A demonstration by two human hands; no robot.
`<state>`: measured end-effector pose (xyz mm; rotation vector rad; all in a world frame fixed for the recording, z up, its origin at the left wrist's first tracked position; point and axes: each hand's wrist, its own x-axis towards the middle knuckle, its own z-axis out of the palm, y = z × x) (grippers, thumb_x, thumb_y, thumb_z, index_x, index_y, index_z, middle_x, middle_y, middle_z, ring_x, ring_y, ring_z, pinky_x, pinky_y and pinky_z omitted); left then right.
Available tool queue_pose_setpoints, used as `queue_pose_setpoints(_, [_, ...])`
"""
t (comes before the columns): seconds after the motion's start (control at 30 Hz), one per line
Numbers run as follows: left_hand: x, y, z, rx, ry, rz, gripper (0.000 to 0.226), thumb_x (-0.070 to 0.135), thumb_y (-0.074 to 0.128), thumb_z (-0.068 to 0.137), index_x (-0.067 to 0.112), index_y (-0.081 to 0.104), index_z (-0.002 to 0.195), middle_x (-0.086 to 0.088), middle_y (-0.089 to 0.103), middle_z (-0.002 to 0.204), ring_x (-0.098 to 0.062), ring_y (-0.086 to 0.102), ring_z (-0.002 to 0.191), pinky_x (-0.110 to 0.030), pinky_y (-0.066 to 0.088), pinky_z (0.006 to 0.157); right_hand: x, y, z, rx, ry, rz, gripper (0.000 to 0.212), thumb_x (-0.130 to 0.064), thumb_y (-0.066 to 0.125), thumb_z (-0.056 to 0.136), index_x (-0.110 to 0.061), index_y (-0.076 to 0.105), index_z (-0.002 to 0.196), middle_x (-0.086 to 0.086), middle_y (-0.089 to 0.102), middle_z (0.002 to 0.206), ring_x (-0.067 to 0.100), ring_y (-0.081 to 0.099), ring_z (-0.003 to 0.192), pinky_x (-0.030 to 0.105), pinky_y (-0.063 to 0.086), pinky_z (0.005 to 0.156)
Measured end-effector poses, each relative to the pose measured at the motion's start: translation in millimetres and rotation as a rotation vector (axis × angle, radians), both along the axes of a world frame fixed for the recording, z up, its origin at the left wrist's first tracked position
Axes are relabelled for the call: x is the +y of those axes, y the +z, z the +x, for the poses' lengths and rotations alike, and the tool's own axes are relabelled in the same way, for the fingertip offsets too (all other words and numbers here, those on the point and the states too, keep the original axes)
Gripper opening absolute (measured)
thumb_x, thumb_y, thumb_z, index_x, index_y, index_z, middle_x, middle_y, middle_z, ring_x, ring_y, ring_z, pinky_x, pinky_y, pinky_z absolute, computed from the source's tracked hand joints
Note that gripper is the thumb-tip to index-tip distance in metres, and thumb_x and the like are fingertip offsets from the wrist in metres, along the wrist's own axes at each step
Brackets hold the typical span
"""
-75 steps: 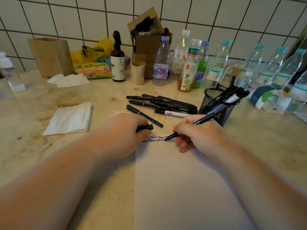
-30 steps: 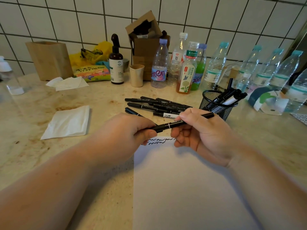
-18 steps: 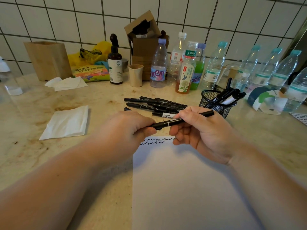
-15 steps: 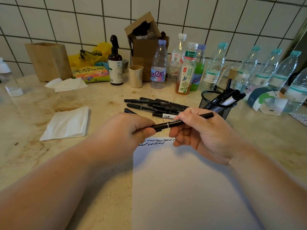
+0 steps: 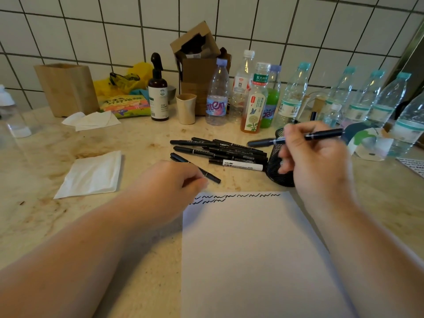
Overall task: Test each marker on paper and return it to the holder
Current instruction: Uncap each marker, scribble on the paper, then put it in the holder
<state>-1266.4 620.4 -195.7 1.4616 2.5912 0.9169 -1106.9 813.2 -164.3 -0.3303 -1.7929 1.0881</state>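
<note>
A white sheet of paper [image 5: 252,260] lies in front of me, with two rows of black wavy test lines [image 5: 236,195] along its top edge. My right hand [image 5: 319,166] grips a capped black marker [image 5: 323,134], held level above the black mesh holder [image 5: 275,164]. That hand hides most of the holder and whatever is inside it. My left hand [image 5: 174,182] rests at the paper's top left corner with its fingers curled, lying over a loose black marker [image 5: 212,177]. A pile of several black markers [image 5: 220,149] and one white-barrelled marker [image 5: 241,165] lies left of the holder.
Plastic bottles [image 5: 257,99] line the tiled back wall, along with a dark spray bottle [image 5: 157,92], a beige cup [image 5: 186,108], a cardboard box [image 5: 197,67] and a wooden box [image 5: 66,88]. A folded napkin [image 5: 91,175] lies at the left. Another scribbled sheet [image 5: 413,165] shows at the right edge.
The cap went back on the marker. My right hand has carried it up and right, over the holder. My left hand let go and dropped to the counter by the paper's corner.
</note>
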Motion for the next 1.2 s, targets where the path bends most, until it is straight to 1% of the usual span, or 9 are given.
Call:
queue_pose_setpoints(0.1, [1.1,-1.8,0.0,0.034,0.002,-0.045,0.023,0.055,0.047,0.09,0.042,0.064,0.081,0.034,0.063,0.077,0.009,0.059,0.07,-0.023,0.052,0.057,8.5,5.9,2.4,0.089,-0.22,0.065,0.013,-0.048,0.06,0.097,-0.038,0.06,0.09,-0.011,0.066,0.063,0.009,0.062,0.049,0.022,0.049,0.048])
queue_pose_setpoints(0.27, [-0.1,-3.4,0.8,0.054,0.011,-0.022,0.035,0.06,0.041,0.085,0.035,0.065,0.078,0.021,0.066,0.072,-0.002,0.061,0.065,-0.028,0.053,0.055,19.8,5.4,2.0,0.03,-0.406,0.134,0.012,-0.048,0.063,0.095,-0.04,0.06,0.087,-0.011,0.066,0.07,0.022,0.07,0.067,0.025,0.048,0.062])
queue_pose_setpoints(0.47, [0.1,-4.2,1.1,0.069,0.012,-0.033,0.031,0.057,0.046,0.089,0.036,0.066,0.079,0.024,0.066,0.073,0.0,0.061,0.066,-0.026,0.053,0.054,24.2,3.4,-0.3,0.013,-0.365,0.052,0.009,-0.042,0.067,0.094,-0.037,0.063,0.099,-0.009,0.07,0.077,0.017,0.071,0.067,0.031,0.055,0.065])
queue_pose_setpoints(0.6, [-0.6,-4.7,1.1,0.077,0.001,-0.045,0.032,0.058,0.046,0.09,0.034,0.066,0.079,0.023,0.066,0.073,0.0,0.061,0.067,-0.024,0.052,0.053,24.8,2.8,-1.7,0.064,-0.364,0.032,0.015,-0.036,0.062,0.099,-0.035,0.056,0.113,-0.015,0.07,0.066,0.004,0.064,0.051,0.014,0.048,0.056])
queue_pose_setpoints(0.77, [-0.4,-5.2,0.9,0.075,0.002,-0.065,0.033,0.057,0.047,0.091,0.032,0.066,0.079,0.016,0.066,0.07,-0.003,0.06,0.065,-0.028,0.053,0.055,13.7,-0.4,-0.7,0.126,-0.285,0.17,0.013,-0.026,0.062,0.098,-0.036,0.054,0.102,-0.006,0.063,0.067,0.018,0.062,0.058,0.022,0.049,0.058])
queue_pose_setpoints(0.9, [1.7,-5.9,-0.5,0.058,-0.006,-0.1,0.028,0.054,0.049,0.093,0.037,0.066,0.081,0.03,0.063,0.076,0.006,0.058,0.072,-0.024,0.049,0.054,4.1,-17.6,-12.3,-0.324,-0.068,0.379,0.012,-0.022,0.069,0.096,-0.032,0.073,0.1,-0.015,0.07,0.089,-0.004,0.062,0.08,0.008,0.044,0.069])
queue_pose_setpoints(0.97, [2.9,-5.6,-1.3,0.064,-0.014,-0.121,0.026,0.055,0.048,0.094,0.04,0.064,0.08,0.043,0.056,0.081,0.016,0.053,0.078,-0.02,0.043,0.054,4.9,-27.3,-20.9,-0.617,-0.03,0.507,0.021,-0.019,0.066,0.098,-0.022,0.074,0.117,-0.009,0.069,0.117,0.003,0.058,0.109,0.011,0.038,0.089])
queue_pose_setpoints(1.07, [2.6,-5.8,-1.9,0.08,-0.033,-0.103,0.026,0.056,0.047,0.093,0.041,0.06,0.076,0.048,0.052,0.085,0.019,0.051,0.082,-0.018,0.038,0.054,7.3,-34.0,-28.7,-0.884,-0.05,0.609,0.042,-0.02,0.055,0.104,-0.016,0.056,0.145,-0.002,0.047,0.154,0.015,0.033,0.144,0.021,0.022,0.112])
queue_pose_setpoints(1.2, [0.7,-6.7,-1.8,0.058,-0.046,-0.07,0.029,0.054,0.049,0.094,0.036,0.062,0.075,0.038,0.059,0.083,0.011,0.055,0.077,-0.021,0.039,0.054,9.5,-36.7,-34.6,-1.01,-0.085,0.677,0.043,-0.016,0.044,0.106,-0.015,0.047,0.149,0.003,0.044,0.155,0.02,0.031,0.144,0.027,0.021,0.116])
